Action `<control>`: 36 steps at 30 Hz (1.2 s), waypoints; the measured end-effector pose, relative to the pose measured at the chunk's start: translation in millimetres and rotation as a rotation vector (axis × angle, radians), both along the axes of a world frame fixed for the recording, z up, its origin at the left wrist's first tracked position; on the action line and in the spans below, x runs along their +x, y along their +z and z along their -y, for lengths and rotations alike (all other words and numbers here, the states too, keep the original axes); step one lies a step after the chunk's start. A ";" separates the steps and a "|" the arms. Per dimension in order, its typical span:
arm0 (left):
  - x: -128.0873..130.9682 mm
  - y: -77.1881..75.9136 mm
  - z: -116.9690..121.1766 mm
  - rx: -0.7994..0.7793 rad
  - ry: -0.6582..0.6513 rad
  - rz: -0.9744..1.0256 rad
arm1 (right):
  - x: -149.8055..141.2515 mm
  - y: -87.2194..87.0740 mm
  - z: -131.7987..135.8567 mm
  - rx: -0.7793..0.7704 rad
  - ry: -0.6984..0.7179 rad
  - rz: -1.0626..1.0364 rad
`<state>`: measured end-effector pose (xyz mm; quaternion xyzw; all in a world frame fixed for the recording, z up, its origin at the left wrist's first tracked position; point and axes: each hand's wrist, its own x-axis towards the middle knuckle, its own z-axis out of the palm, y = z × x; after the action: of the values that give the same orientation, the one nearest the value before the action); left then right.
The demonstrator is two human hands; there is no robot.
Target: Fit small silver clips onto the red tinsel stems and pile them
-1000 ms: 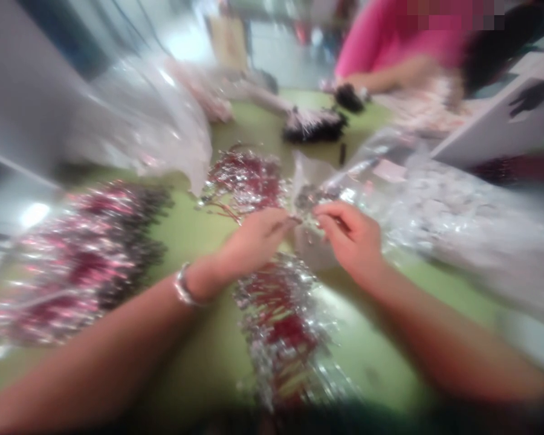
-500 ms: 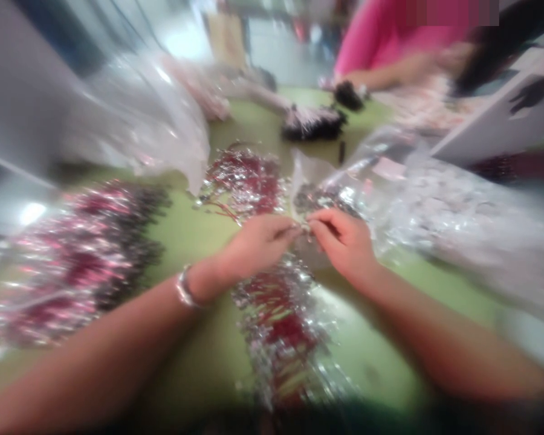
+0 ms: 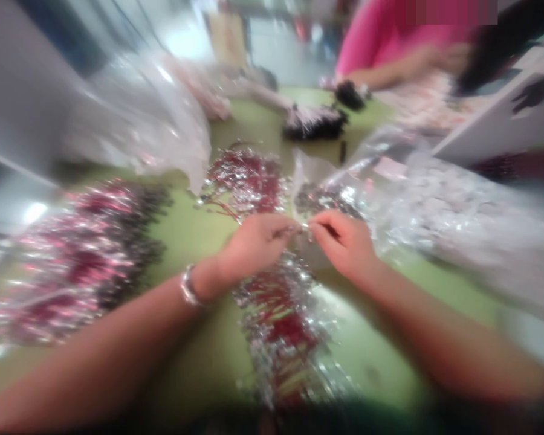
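Centrally, the left hand (image 3: 254, 244) and right hand (image 3: 344, 241) meet fingertip to fingertip, pinching a tiny silvery piece (image 3: 304, 226) too blurred to identify. Below them lies a red-and-silver tinsel heap (image 3: 281, 326) on the green table (image 3: 185, 229), its lower end cut off.

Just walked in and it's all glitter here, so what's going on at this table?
A person's left hand and right hand meet fingertip to fingertip, pinching a small silvery piece too blurred to identify. They work above a red and silver tinsel heap on the green table. Clear plastic bags lie to the right. Another person in pink works across the table.
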<state>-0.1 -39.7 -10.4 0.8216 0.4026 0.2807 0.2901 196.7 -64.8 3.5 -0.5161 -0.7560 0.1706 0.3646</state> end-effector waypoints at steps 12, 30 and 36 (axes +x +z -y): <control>-7.0 7.5 0.4 0.580 -0.090 -0.538 | -1.3 15.9 -0.1 -0.404 0.029 -0.074; -8.6 6.3 -0.9 0.546 -0.224 -0.514 | -4.2 14.9 2.0 -0.497 0.048 -0.049; -13.7 16.9 -15.4 0.413 -0.151 -0.340 | -0.4 -2.6 -8.0 -0.210 0.002 0.088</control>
<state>-13.9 -24.3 6.5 0.9263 0.3174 0.1925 0.0650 196.3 -56.8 0.9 -0.5576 -0.7498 0.2267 0.2749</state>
